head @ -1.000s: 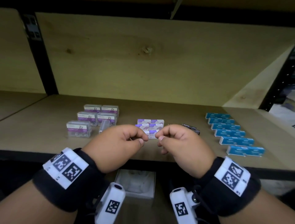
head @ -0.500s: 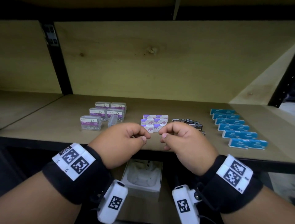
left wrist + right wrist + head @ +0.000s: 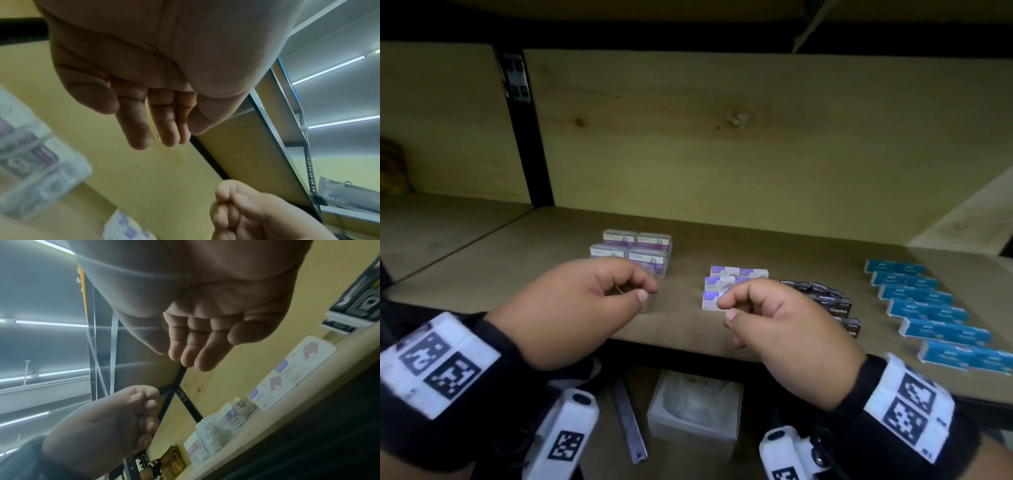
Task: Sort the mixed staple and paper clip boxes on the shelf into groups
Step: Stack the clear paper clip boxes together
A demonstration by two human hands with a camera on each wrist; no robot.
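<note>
**Head view: both hands hover before sorted boxes**

Left hand (image 3: 571,308) and right hand (image 3: 780,329) hang loosely curled, holding nothing I can make out. On the wooden shelf (image 3: 482,260) sit four groups — clear paper clip boxes (image 3: 633,250), white-purple staple boxes (image 3: 726,277), black boxes (image 3: 825,298), blue boxes (image 3: 928,308).

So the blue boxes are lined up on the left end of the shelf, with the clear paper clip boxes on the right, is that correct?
Not quite: the sides are swapped. In the head view the blue boxes are lined up on the right end of the shelf, and the clear paper clip boxes sit on the left.
</note>
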